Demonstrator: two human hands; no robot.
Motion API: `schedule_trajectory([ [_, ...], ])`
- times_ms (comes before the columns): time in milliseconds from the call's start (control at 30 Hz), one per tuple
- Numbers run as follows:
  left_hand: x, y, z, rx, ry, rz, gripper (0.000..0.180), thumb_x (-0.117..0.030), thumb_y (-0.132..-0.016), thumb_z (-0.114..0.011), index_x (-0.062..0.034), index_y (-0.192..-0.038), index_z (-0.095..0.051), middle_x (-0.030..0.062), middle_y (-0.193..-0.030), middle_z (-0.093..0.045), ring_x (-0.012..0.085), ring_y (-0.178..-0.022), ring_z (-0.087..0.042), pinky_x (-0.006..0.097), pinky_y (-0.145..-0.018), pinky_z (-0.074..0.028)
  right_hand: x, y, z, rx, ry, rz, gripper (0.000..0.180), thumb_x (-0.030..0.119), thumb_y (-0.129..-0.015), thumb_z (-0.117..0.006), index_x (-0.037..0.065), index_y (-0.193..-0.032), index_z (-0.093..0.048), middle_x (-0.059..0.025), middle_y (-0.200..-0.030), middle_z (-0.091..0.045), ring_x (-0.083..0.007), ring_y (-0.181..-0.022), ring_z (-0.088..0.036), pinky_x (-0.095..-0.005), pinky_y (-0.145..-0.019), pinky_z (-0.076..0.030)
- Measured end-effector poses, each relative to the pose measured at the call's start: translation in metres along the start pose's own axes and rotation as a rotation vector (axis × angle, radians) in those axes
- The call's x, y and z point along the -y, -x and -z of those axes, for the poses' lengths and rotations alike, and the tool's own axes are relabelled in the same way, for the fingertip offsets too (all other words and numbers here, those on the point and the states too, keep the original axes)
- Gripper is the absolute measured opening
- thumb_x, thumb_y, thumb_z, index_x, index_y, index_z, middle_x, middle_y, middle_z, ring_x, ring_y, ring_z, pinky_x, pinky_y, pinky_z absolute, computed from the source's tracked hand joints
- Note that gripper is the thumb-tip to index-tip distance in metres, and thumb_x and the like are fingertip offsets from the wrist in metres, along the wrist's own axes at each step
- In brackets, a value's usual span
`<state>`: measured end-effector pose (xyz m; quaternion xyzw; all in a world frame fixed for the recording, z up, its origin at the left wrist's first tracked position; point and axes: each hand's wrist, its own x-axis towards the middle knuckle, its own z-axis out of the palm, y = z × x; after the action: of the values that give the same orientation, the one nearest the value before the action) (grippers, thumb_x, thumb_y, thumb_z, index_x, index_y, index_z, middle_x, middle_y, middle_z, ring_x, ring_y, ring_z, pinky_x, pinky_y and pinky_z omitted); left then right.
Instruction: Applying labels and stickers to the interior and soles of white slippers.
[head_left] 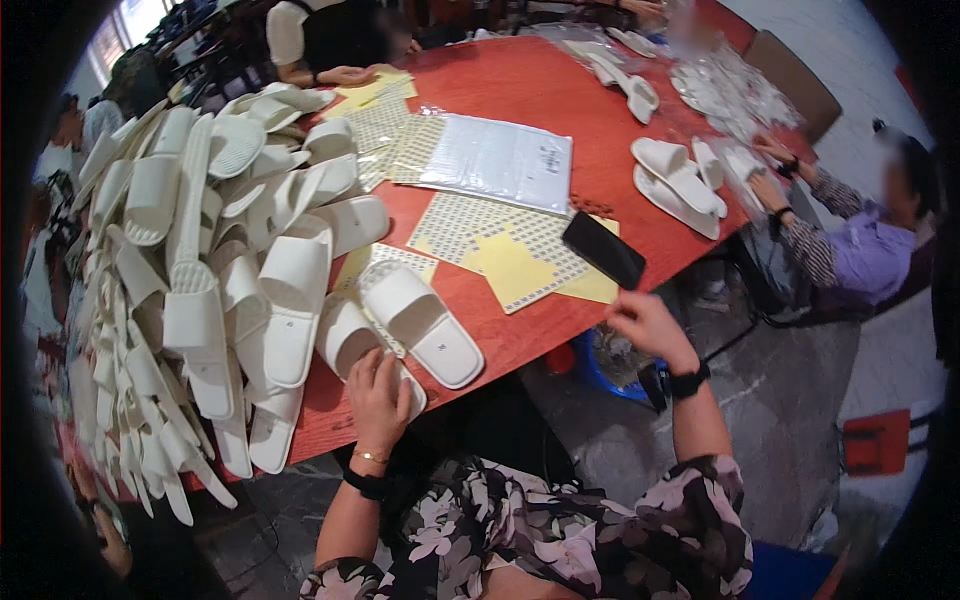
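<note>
My left hand point(377, 405) rests with extended fingers on the heel end of a white open-toe slipper point(346, 338). Its mate, another white slipper point(425, 325), lies just to the right, sole down at the table's near edge. My right hand point(650, 332) is raised beyond the table's edge, just below a black phone point(604, 249). Its fingers are curled together and slightly blurred; anything between them is too small to make out. Yellow-backed sticker sheets point(515, 268) lie under and beside the phone.
A large heap of white slippers point(215, 310) covers the left of the red table point(480, 85). A white plastic-wrapped pack point(500, 160) lies mid-table. More slippers point(680, 180) are at the right, near a seated person in purple point(868, 258). A blue bin point(612, 372) stands below the edge.
</note>
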<state>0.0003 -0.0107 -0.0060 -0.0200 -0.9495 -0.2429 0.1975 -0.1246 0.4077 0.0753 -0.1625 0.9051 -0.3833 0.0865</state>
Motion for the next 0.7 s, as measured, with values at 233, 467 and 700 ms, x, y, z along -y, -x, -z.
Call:
schedule_trajectory([
  [233,-0.01,0.002,-0.009,0.014,0.005,-0.02,0.044,-0.022,-0.083,-0.065,-0.0042,-0.124,-0.059,0.017,-0.132,-0.052,0.0375,-0.123,-0.046,0.049,-0.105,-0.035,-0.063,-0.082,0.035,-0.494,0.13,-0.021,0.013,0.012,-0.083,-0.066,0.002,-0.09,-0.069,-0.0152,-0.087,-0.071,-0.0268,-0.08,-0.069,-0.0363,-0.071,-0.052],
  [467,-0.009,0.002,-0.006,-0.005,0.003,-0.009,0.044,-0.021,-0.083,-0.065,-0.0041,-0.123,-0.06,0.017,-0.13,-0.053,0.0377,-0.123,-0.047,0.049,-0.104,-0.036,-0.115,-0.15,0.034,-0.519,0.344,-0.307,0.017,0.019,-0.078,-0.069,0.005,-0.088,-0.072,-0.0172,-0.093,-0.071,-0.0339,-0.091,-0.068,-0.0436,-0.082,-0.053],
  [700,-0.006,0.002,-0.002,-0.016,-0.002,0.008,0.044,-0.022,-0.081,-0.067,-0.0047,-0.121,-0.06,0.017,-0.128,-0.054,0.0378,-0.12,-0.048,0.049,-0.104,-0.036,-0.11,-0.171,0.02,-0.507,0.355,-0.424,0.022,0.023,-0.075,-0.072,0.005,-0.088,-0.069,-0.018,-0.094,-0.07,-0.0357,-0.092,-0.067,-0.0453,-0.082,-0.053],
])
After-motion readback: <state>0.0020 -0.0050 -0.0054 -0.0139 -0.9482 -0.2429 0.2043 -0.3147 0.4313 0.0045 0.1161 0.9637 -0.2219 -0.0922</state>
